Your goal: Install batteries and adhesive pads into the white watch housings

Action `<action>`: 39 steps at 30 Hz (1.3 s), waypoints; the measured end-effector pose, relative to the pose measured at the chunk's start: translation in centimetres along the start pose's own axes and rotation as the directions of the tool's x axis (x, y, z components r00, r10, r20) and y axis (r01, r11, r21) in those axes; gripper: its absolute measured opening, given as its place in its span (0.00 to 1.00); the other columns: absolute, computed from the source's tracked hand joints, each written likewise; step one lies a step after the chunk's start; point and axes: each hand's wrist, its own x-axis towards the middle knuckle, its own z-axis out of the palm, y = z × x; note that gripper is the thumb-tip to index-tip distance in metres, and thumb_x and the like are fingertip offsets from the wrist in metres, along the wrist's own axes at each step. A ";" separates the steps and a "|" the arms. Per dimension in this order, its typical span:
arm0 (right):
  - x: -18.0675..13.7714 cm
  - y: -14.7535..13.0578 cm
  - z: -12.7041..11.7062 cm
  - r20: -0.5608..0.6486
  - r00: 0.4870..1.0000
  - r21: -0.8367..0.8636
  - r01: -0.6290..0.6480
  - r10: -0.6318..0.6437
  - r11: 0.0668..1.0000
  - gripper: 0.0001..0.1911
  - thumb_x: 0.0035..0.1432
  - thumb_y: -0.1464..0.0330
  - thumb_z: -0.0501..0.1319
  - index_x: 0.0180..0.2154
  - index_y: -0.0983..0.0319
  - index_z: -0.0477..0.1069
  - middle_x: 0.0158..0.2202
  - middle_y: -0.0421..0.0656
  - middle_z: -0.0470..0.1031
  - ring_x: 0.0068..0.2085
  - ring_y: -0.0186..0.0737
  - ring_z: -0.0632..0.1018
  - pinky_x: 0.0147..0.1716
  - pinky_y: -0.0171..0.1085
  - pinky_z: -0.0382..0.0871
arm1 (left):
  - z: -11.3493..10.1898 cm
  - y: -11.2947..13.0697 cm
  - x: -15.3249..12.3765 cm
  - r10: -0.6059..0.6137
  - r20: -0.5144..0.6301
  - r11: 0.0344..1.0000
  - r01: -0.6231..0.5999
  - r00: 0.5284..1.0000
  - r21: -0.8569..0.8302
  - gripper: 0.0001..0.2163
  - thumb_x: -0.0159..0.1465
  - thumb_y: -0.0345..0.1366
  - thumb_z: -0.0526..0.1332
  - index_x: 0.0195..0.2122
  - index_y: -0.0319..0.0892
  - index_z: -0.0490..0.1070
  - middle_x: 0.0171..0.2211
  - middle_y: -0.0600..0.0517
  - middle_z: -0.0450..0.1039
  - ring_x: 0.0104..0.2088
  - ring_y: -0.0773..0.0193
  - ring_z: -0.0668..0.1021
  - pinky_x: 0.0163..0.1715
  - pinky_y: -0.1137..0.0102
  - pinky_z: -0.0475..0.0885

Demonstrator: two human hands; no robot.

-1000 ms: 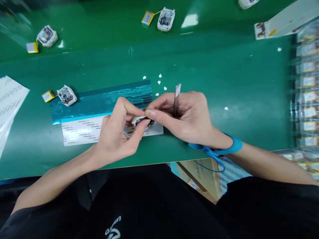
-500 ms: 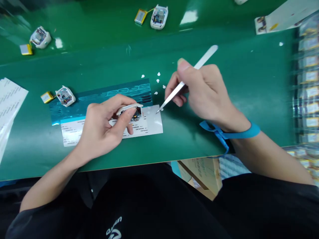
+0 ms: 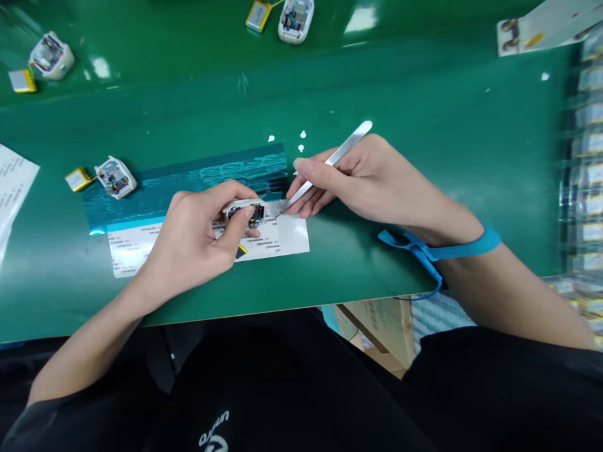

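A: Left hand (image 3: 200,232)?
B: Clamped on a white housing (image 3: 257,213). Thumb lies across the open face, circuitry showing around it.
A: Where is that housing?
B: Above the printed white strip (image 3: 285,240), left of the tweezers' tip. A bit of yellow-edged part (image 3: 242,250) shows below the fingers; can't tell whether it is attached.
A: Right hand (image 3: 358,179)?
B: Closed around metal tweezers (image 3: 342,152), held slantwise like a pen, blunt end up and away. Tip points down-left at the strip, just beside the housing. Contact with the strip: can't tell. Prongs, parted or pressed: can't tell either. Blue band (image 3: 466,248) on that wrist.
A: Surroundings?
B: Green tabletop (image 3: 471,157). Teal film (image 3: 174,179) runs along the strip's far side. Small white tabs (image 3: 271,139) lie scattered beyond the right hand's fingers and the film.
A: Other units?
B: Left of the film, an open unit (image 3: 115,177), wired to a yellow-edged battery (image 3: 78,179). Two similar pairs farther off: one far left (image 3: 51,56), one at the top edge (image 3: 296,20).
A: Right margin?
B: A row of packed items (image 3: 591,176), blurred.
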 end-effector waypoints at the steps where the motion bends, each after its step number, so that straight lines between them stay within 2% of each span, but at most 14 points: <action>1: 0.0 0.0 0.0 0.008 1.000 -0.003 0.001 -0.001 1.000 0.20 0.67 0.52 0.70 0.32 0.61 0.83 0.33 0.44 0.85 0.34 0.42 0.86 0.33 0.33 0.84 | 0.0 -0.1 0.0 0.011 -0.005 1.000 -0.011 1.000 0.006 0.10 0.68 0.38 0.60 0.43 0.42 0.80 0.34 0.48 0.85 0.24 0.61 0.81 0.22 0.66 0.66; 7: 0.2 -0.1 -0.6 0.084 0.996 0.065 0.009 -0.014 0.998 0.19 0.68 0.55 0.69 0.33 0.63 0.84 0.34 0.46 0.86 0.36 0.42 0.87 0.35 0.32 0.85 | 0.1 -0.4 0.1 0.049 -0.020 0.998 -0.049 0.999 0.029 0.10 0.68 0.38 0.61 0.43 0.43 0.81 0.34 0.49 0.85 0.20 0.65 0.76 0.23 0.65 0.65; 10: 0.1 -0.4 -1.0 0.070 0.997 0.137 0.018 -0.028 0.990 0.15 0.67 0.57 0.71 0.35 0.62 0.84 0.33 0.44 0.85 0.36 0.40 0.87 0.36 0.29 0.84 | 0.2 -0.4 0.0 0.058 -0.014 0.998 -0.058 0.998 -0.004 0.10 0.69 0.38 0.61 0.42 0.42 0.81 0.32 0.50 0.84 0.20 0.65 0.77 0.21 0.66 0.64; 14: -0.1 -0.5 -0.5 -0.059 0.984 0.200 0.174 -0.166 0.964 0.10 0.67 0.61 0.72 0.35 0.60 0.84 0.32 0.42 0.85 0.33 0.37 0.86 0.33 0.28 0.84 | 0.6 -0.3 0.0 0.021 -0.026 0.976 -0.026 0.999 -0.216 0.08 0.69 0.35 0.63 0.45 0.41 0.81 0.34 0.50 0.84 0.26 0.63 0.84 0.23 0.70 0.70; 17: -0.4 -0.3 0.6 -0.183 0.941 0.226 0.321 -0.284 0.920 0.11 0.71 0.62 0.69 0.36 0.60 0.83 0.31 0.41 0.85 0.31 0.37 0.86 0.30 0.29 0.83 | 0.7 0.1 -0.1 0.014 -0.011 0.908 -0.017 1.000 -0.418 0.08 0.66 0.30 0.65 0.45 0.40 0.81 0.34 0.52 0.83 0.23 0.65 0.82 0.24 0.71 0.75; 20: -0.7 -0.4 1.9 -0.206 0.917 0.244 0.385 -0.340 0.890 0.11 0.72 0.63 0.67 0.36 0.60 0.83 0.32 0.40 0.85 0.30 0.37 0.86 0.28 0.30 0.83 | 0.7 0.5 -0.3 0.075 0.068 0.826 -0.024 0.995 -0.563 0.10 0.64 0.26 0.65 0.46 0.40 0.81 0.35 0.53 0.83 0.27 0.64 0.85 0.28 0.72 0.80; 23: -1.1 -0.6 2.8 -0.214 0.913 0.219 0.392 -0.348 0.894 0.13 0.70 0.61 0.69 0.31 0.58 0.82 0.30 0.39 0.84 0.28 0.38 0.85 0.25 0.32 0.82 | 0.8 0.7 -0.6 0.167 0.112 0.762 -0.056 0.980 -0.645 0.15 0.64 0.23 0.65 0.50 0.41 0.80 0.39 0.52 0.83 0.33 0.63 0.88 0.35 0.74 0.84; 28: -1.5 -0.7 3.1 -0.268 0.912 0.113 0.351 -0.312 0.929 0.14 0.69 0.59 0.69 0.30 0.56 0.82 0.34 0.39 0.84 0.29 0.39 0.85 0.25 0.34 0.83 | 1.0 0.7 -0.8 0.158 0.121 0.756 -0.041 0.980 -0.653 0.16 0.64 0.24 0.66 0.53 0.40 0.79 0.41 0.51 0.84 0.35 0.60 0.88 0.37 0.73 0.85; 32: -1.5 -0.5 2.8 -0.245 0.910 0.074 0.360 -0.333 0.930 0.15 0.68 0.59 0.70 0.28 0.56 0.82 0.32 0.40 0.84 0.30 0.39 0.84 0.26 0.34 0.83 | 1.2 0.6 -0.8 0.164 0.109 0.739 -0.049 0.980 -0.671 0.16 0.64 0.23 0.67 0.52 0.41 0.79 0.40 0.52 0.85 0.35 0.62 0.89 0.37 0.75 0.85; 35: -1.3 -0.3 2.6 -0.199 0.907 0.098 0.396 -0.372 0.913 0.13 0.70 0.64 0.68 0.30 0.56 0.82 0.31 0.39 0.84 0.31 0.39 0.85 0.29 0.34 0.84 | 1.4 0.5 -0.8 0.170 0.101 0.726 -0.055 0.980 -0.686 0.16 0.64 0.23 0.67 0.52 0.41 0.80 0.39 0.53 0.85 0.34 0.63 0.89 0.35 0.76 0.84; 39: -1.2 -0.3 2.6 -0.173 0.901 0.144 0.423 -0.399 0.894 0.11 0.69 0.67 0.69 0.31 0.56 0.83 0.31 0.38 0.84 0.30 0.38 0.85 0.28 0.33 0.83 | 1.3 0.8 -0.9 0.091 0.146 0.761 0.025 0.985 -0.648 0.15 0.63 0.25 0.67 0.50 0.43 0.80 0.37 0.52 0.85 0.33 0.59 0.88 0.33 0.72 0.85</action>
